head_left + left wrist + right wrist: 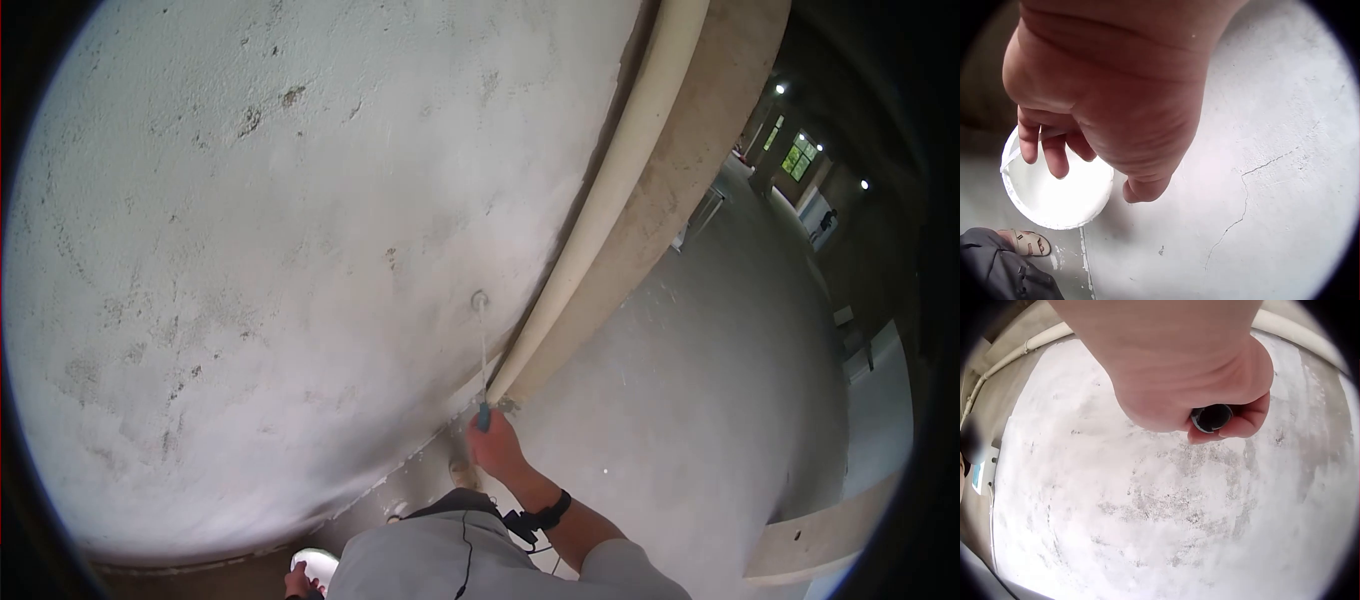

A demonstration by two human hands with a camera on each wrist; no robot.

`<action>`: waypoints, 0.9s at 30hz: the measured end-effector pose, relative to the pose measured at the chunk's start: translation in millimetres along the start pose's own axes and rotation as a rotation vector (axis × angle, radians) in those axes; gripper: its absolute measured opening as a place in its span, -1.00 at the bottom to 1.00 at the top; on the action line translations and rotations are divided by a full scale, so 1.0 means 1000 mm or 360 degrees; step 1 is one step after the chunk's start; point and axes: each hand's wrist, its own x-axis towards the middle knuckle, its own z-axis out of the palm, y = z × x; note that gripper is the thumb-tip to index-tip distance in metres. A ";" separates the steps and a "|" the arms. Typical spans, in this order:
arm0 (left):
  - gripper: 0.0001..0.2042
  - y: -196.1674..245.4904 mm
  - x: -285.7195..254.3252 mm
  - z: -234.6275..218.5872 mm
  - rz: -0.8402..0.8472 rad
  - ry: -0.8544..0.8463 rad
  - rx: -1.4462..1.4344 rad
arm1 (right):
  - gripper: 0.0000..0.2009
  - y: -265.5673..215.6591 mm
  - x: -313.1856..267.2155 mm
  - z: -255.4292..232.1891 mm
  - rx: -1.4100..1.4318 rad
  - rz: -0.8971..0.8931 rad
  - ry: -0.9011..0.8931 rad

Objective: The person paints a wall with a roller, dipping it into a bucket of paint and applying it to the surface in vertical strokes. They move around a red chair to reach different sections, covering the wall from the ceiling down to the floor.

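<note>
My right hand (497,449) grips the dark handle (484,417) of a thin-rodded tool whose far end touches the white wall (300,250) beside a pipe. In the right wrist view, my right hand's (1197,381) fingers curl round the handle's black round end (1212,417). At the bottom of the head view, my left hand (298,580) is next to a white bucket (318,566). The left wrist view shows my left hand (1110,106) with fingers curled round the handle strap of the bucket (1060,194), which holds white material.
A cream pipe (600,190) runs along the wall's right edge. Grey floor (680,400) spreads to the right, with a metal-legged stand (703,215) farther off. In the left wrist view, a sandalled foot (1030,243) stands below the bucket.
</note>
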 end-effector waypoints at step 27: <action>-0.41 0.002 0.026 0.038 0.0050 -0.0010 -0.0839 | -0.85 -0.082 0.125 -0.086 0.0301 -0.0152 0.0060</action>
